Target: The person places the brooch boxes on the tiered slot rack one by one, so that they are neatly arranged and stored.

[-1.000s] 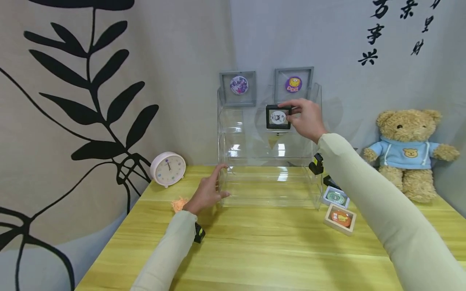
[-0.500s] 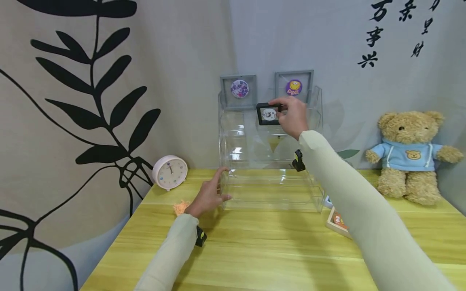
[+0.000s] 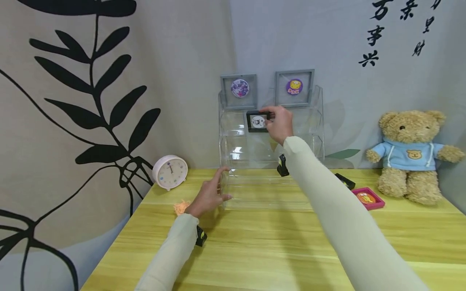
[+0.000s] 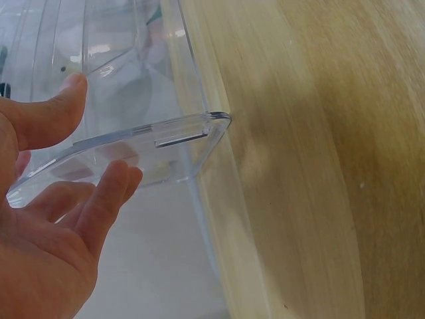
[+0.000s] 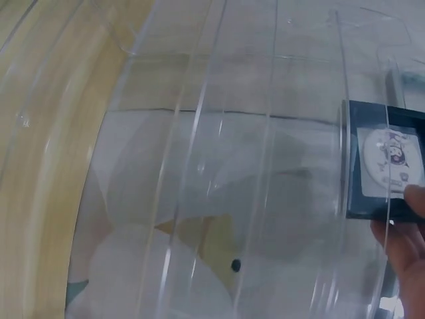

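Note:
My right hand (image 3: 282,126) pinches a small black display frame (image 3: 251,129) by its right side, with a round white badge inside. The frame is at the second tier from the top of a clear acrylic tiered stand (image 3: 255,199). In the right wrist view the badge (image 5: 380,165) bears a cartoon figure, and a clear lip of the stand crosses the frame's left edge. My left hand (image 3: 206,197) holds the stand's left side; its thumb and fingers lie on either side of the clear side panel (image 4: 143,129) in the left wrist view.
Two grey frames with badges, a left one (image 3: 227,101) and a right one (image 3: 284,99), stand on the top tier. A pink clock (image 3: 170,171) and orange fluffy thing (image 3: 181,207) are left. Right are a pink frame (image 3: 378,203), black frame (image 3: 345,181) and teddy bear (image 3: 410,155).
My right hand has carried the black frame leftward across the stand, lowering it slightly over the last half second. My left hand has stayed at the stand's side.

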`<state>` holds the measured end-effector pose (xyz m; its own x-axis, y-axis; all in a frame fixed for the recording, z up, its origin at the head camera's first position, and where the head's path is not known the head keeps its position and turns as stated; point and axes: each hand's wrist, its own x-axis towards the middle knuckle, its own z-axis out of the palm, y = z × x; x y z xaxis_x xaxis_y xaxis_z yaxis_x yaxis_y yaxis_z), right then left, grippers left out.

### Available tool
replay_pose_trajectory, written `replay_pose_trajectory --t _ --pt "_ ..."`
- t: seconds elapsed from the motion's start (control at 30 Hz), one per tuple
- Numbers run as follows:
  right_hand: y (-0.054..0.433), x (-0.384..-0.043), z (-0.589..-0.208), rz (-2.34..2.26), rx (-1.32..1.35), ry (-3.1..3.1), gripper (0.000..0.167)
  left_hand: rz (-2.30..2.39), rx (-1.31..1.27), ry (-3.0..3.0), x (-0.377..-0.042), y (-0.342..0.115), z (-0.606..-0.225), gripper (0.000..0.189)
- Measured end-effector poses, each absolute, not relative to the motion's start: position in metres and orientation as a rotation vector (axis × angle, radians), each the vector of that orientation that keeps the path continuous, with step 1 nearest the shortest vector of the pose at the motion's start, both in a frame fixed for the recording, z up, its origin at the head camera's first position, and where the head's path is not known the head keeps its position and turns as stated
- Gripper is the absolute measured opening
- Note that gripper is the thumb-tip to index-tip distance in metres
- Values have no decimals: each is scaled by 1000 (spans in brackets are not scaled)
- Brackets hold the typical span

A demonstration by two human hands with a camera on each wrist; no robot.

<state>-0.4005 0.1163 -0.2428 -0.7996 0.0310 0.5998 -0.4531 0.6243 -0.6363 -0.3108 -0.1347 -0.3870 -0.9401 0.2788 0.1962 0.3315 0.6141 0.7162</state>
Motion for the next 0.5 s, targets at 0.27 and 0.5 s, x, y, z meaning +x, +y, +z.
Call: replay_pose_trajectory --t 0.27,0.5 --pt "100 -401 -237 1046 272 -2356 41 -1233 -520 -2772 -310 -135 -386 89" --pt "89 -400 -236 938 296 -2455 54 -1244 -522 -2766 -311 -136 -386 87"
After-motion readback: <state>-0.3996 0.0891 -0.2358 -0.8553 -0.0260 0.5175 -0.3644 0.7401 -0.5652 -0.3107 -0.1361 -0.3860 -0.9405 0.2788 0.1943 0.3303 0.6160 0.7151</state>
